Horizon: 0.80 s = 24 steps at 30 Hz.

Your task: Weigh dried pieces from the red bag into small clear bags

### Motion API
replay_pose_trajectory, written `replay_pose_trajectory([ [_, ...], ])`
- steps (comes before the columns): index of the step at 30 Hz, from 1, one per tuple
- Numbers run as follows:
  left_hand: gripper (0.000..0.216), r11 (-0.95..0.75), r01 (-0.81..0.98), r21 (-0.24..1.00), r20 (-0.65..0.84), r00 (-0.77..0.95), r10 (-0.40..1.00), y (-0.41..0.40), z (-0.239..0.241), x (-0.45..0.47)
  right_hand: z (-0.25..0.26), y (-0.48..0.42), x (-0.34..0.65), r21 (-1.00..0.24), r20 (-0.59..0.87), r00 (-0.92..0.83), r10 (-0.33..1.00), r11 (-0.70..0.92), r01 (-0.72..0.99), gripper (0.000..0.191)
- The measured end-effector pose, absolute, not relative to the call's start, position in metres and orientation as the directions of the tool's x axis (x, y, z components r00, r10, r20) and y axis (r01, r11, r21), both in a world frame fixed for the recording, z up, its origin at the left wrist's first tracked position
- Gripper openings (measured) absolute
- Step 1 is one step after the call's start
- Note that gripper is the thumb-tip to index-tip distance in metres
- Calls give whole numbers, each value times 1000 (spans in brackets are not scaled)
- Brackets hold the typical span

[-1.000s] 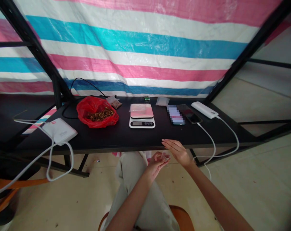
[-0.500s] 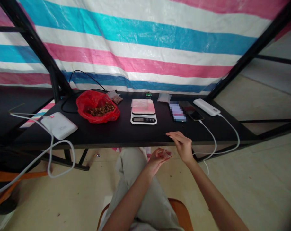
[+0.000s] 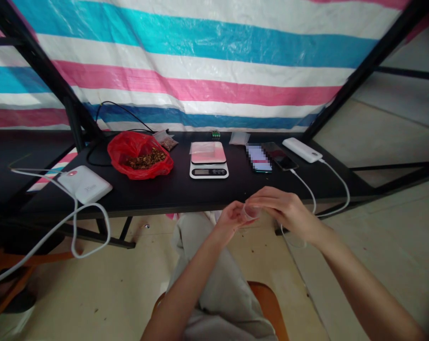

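Note:
Just in front of the table edge, my left hand (image 3: pixel 232 219) is closed on a small clear plastic bag (image 3: pixel 250 213), whose mouth looks rounded open. My right hand (image 3: pixel 280 206) meets it from the right, its fingers pinched at the bag's rim. Whether anything is inside the bag I cannot tell. Beyond my hands stands a kitchen scale (image 3: pixel 209 161) with a pink top, and a flat clear bag (image 3: pixel 202 149) lies on it. To the left, a red plastic bag (image 3: pixel 124 154) gapes open around a heap of small brown pieces (image 3: pixel 147 158).
A filled small bag (image 3: pixel 169 143), batteries (image 3: pixel 215 134) and a stack of clear bags (image 3: pixel 239 138) lie at the back of the black table (image 3: pixel 157 192). Two phones (image 3: pixel 260 158) and a white power bank (image 3: pixel 302 149) with cables are rightward; another white power bank (image 3: pixel 88 184) is leftward.
My right hand has come down and in to the small bag, where the two hands now meet. The bag, crumpled before, now shows a rounded mouth. The camera has shifted slightly.

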<state>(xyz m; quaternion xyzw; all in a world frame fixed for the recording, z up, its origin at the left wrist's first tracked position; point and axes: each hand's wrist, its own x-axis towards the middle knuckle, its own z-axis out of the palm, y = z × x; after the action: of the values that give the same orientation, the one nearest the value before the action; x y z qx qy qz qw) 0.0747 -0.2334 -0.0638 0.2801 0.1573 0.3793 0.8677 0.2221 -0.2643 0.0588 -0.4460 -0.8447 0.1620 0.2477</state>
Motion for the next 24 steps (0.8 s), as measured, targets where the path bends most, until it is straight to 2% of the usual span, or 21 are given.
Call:
replay_pose_trajectory([
  [5,40,471,-608,639,50,644,763,-220,-49,75,79,-256,217,-404,225,-544,808,586,703,29],
  [18,42,357,-574,737,53,576,816,-179,-25,71,92,-209,216,-273,316,-600,734,677,684,25],
  [24,38,301,-570,765,77,545,835,-172,-23,67,87,-199,218,-286,363,-546,755,648,706,27],
])
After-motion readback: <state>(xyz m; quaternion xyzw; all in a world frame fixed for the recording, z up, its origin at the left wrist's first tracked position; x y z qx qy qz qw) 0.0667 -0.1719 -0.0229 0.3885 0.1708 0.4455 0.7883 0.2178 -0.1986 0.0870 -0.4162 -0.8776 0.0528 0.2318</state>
